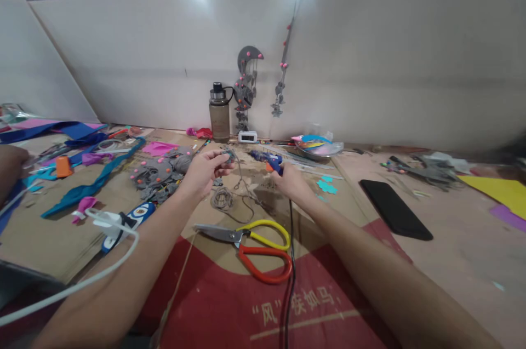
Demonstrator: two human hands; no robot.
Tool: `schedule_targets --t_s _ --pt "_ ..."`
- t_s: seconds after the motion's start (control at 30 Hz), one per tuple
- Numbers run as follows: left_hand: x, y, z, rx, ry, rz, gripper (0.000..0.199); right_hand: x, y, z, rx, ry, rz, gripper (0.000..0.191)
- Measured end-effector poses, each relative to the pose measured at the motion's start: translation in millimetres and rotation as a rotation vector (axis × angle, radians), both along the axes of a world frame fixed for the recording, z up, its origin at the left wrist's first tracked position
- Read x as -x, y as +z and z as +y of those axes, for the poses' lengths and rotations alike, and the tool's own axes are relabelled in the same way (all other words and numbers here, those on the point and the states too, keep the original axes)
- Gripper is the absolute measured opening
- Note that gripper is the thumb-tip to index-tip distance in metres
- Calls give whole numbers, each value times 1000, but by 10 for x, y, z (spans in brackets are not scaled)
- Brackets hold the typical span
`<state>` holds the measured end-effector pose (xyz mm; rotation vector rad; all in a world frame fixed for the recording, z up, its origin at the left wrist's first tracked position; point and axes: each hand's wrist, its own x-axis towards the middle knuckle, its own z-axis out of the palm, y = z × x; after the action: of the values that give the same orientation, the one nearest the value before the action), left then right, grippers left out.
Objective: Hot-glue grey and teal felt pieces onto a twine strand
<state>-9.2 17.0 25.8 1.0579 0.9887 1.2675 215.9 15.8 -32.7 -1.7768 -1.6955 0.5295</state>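
My left hand (205, 172) pinches a small grey-green piece (229, 157), too small to make out fully. A grey cord (241, 179) hangs near it and runs down to a loose coil (222, 199) on the cardboard. My right hand (289, 178) is wrapped round a blue glue gun (271, 160) with an orange part, its nozzle pointing left toward my left hand. The gun's black cable (291, 261) trails down toward me. Below both hands lie scissors (246, 245) with one yellow and one red handle, blades slightly apart and pointing left.
A bottle (220, 116) and small white digital clock (247, 137) stand by the back panel. Grey felt pieces with pink dots (158, 171) lie left. A power strip (127, 226) with a white cable is near my left forearm. A black phone (394, 209) lies right.
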Motion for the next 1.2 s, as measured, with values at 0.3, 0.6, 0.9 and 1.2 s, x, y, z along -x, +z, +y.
schedule_targets --t_s 0.3,0.6,0.9,1.2 --pt "44 -11 23 6 25 -30 11 155 175 -40 -100 -9 720 22" --pt "111 -107 134 -5 122 48 18 216 460 -226 -224 138 854 30" --pt "70 -37 88 -24 159 11 8 343 472 -399 -203 330 742 38" --pt "68 -71 91 -56 118 -1 13 383 415 -458 -368 368 345 37"
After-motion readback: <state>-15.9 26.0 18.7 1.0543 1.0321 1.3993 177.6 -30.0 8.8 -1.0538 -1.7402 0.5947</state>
